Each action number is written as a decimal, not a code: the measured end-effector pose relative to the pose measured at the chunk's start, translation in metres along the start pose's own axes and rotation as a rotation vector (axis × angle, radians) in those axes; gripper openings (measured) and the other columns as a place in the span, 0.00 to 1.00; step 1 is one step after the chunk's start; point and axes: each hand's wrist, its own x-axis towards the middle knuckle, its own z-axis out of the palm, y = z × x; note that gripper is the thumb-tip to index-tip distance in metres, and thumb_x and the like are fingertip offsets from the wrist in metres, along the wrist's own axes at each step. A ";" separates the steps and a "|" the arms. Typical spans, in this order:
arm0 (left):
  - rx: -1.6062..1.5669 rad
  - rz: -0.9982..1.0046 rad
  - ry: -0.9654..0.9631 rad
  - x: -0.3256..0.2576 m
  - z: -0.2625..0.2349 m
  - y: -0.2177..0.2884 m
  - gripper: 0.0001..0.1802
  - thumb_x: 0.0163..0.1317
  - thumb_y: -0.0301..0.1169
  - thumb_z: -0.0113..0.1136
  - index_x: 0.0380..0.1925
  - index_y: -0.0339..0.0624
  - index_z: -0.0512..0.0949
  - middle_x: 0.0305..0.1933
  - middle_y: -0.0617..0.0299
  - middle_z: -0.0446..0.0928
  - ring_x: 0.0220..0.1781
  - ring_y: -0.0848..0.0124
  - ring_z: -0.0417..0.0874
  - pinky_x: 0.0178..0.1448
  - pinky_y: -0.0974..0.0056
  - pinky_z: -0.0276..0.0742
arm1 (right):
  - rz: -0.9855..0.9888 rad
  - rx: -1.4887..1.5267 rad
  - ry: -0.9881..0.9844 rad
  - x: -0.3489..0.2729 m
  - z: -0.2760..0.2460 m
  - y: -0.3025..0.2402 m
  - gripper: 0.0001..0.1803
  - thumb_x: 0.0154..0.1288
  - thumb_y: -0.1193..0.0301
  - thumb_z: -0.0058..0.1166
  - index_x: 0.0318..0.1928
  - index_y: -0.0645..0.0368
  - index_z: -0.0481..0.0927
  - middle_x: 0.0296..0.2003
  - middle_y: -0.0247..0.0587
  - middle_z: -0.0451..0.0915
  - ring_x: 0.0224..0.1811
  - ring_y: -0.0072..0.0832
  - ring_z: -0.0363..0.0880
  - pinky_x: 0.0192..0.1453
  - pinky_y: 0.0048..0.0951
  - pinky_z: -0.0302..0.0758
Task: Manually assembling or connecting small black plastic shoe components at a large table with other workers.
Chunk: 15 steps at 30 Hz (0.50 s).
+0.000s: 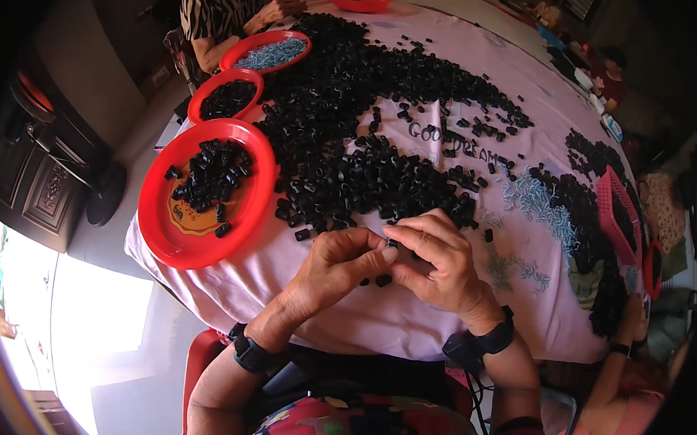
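The left hand (pixel 327 271) and the right hand (pixel 442 266) meet fingertip to fingertip, pinching a small dark piece (pixel 392 243) between them — neither is nearer, and its long axis is too hidden to tell. Just beyond lies the heap of small black plastic pieces (pixel 362 178); the large round red plastic plate (pixel 152 201) stands left, nearer the left hand.

A black strap (pixel 253 355) is worn on the left wrist, a black band (pixel 497 336) on the right — a dark boxy unit (pixel 463 352) and thin dark cables (pixel 477 391) are seen beside it — with clothing (pixel 338 428) patterned in red, green and blue.
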 end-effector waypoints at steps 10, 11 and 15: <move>-0.060 -0.027 0.046 -0.003 -0.005 0.002 0.21 0.81 0.45 0.51 0.43 0.39 0.84 0.37 0.66 0.84 0.38 0.80 0.80 0.43 0.72 0.75 | -0.021 -0.053 0.035 -0.003 0.001 0.001 0.27 0.48 0.76 0.77 0.53 0.61 0.85 0.43 0.42 0.85 0.40 0.38 0.81 0.44 0.36 0.81; -0.060 -0.027 0.048 -0.003 -0.005 0.001 0.21 0.81 0.45 0.51 0.43 0.39 0.84 0.37 0.66 0.84 0.38 0.80 0.80 0.43 0.72 0.75 | -0.022 -0.051 0.035 -0.002 0.001 0.000 0.27 0.48 0.76 0.77 0.53 0.61 0.85 0.43 0.42 0.85 0.40 0.38 0.81 0.44 0.36 0.81; -0.023 -0.006 0.010 -0.002 0.001 -0.005 0.19 0.79 0.44 0.56 0.44 0.38 0.84 0.37 0.67 0.84 0.38 0.81 0.81 0.42 0.72 0.76 | -0.045 -0.077 0.005 -0.001 0.001 0.000 0.27 0.48 0.77 0.76 0.52 0.62 0.85 0.41 0.41 0.85 0.39 0.38 0.82 0.42 0.35 0.81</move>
